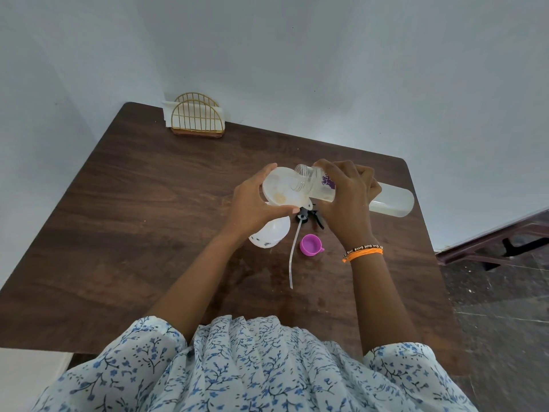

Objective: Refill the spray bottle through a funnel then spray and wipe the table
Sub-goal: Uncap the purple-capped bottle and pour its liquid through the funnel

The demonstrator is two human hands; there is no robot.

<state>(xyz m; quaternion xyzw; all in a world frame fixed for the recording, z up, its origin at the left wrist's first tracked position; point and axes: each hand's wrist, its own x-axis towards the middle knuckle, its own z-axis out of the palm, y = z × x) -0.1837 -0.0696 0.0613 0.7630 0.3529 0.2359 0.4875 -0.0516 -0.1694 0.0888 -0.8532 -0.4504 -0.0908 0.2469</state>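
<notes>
A white funnel point(282, 188) sits in the neck of a white spray bottle point(271, 233) standing on the brown table point(133, 233). My left hand point(252, 203) grips the funnel's rim. My right hand point(347, 200) holds a clear refill bottle point(392, 200) tipped on its side, its open mouth over the funnel bowl. A little yellowish liquid lies in the funnel. The black spray head point(309, 217) with its long dip tube point(294, 257) lies on the table beside the spray bottle. A purple cap point(311, 245) stands next to the tube.
A gold wire napkin holder point(197, 120) with white napkins stands at the table's far left corner against the wall. Dark furniture point(499, 245) and a dark floor lie off the table's right edge.
</notes>
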